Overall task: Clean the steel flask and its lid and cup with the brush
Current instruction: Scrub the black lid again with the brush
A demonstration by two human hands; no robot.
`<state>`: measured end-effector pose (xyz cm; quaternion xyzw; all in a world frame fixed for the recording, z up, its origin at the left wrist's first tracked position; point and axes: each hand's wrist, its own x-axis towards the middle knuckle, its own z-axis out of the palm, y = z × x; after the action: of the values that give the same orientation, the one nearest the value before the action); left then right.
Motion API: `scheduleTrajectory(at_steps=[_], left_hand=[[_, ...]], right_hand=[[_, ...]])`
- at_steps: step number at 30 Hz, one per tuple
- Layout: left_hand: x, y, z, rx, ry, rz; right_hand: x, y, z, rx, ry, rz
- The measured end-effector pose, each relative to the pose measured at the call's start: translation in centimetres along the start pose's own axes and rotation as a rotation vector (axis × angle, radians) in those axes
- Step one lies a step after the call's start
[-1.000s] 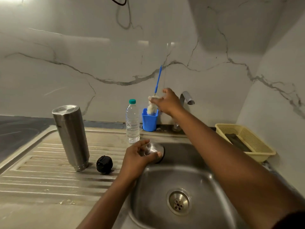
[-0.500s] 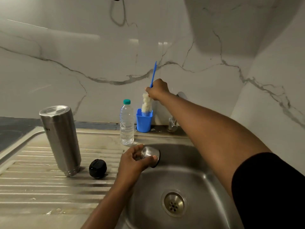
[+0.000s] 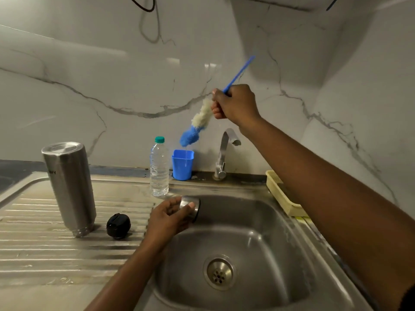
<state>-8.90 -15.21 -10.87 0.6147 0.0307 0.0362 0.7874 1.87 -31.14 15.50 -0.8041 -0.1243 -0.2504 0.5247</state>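
Marble wall behind, steel sink [image 3: 280, 221] below me. I judge the wet brush [image 3: 199, 122] could slip or spatter, since my right hand [image 3: 235, 104] fists only its thin handle, raised high above the blue holder [image 3: 182, 164]. My left hand [image 3: 168, 218] grips the cup [image 3: 189, 205] at the basin's edge; the flask [image 3: 69, 187] and lid [image 3: 118, 226] sit on the drainboard.

Glossy white wall tiles [image 3: 89, 90] with grey marble veins meet a second such wall [image 3: 370, 97] in a corner on the right. Soft glare [image 3: 105, 52] streaks the back one, and a black cable [image 3: 143, 7] loops down from the top edge. Below, a steel sink [image 3: 280, 232] with a round drain [image 3: 219, 273] and a ribbed draining board [image 3: 33, 254] sits in a dark bench [image 3: 13, 167], with a steel tap [image 3: 224, 151] at its back rim and a yellow basket [image 3: 283, 198] at its right rim.
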Motion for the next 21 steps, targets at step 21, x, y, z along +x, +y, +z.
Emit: scheduleTrajectory(at_steps=[21], left_hand=[[1.2,2.3,0.7,-0.364,-0.050,-0.116]], right_hand=[[-19.6,15.6,-5.3,0.638,0.156,0.161]])
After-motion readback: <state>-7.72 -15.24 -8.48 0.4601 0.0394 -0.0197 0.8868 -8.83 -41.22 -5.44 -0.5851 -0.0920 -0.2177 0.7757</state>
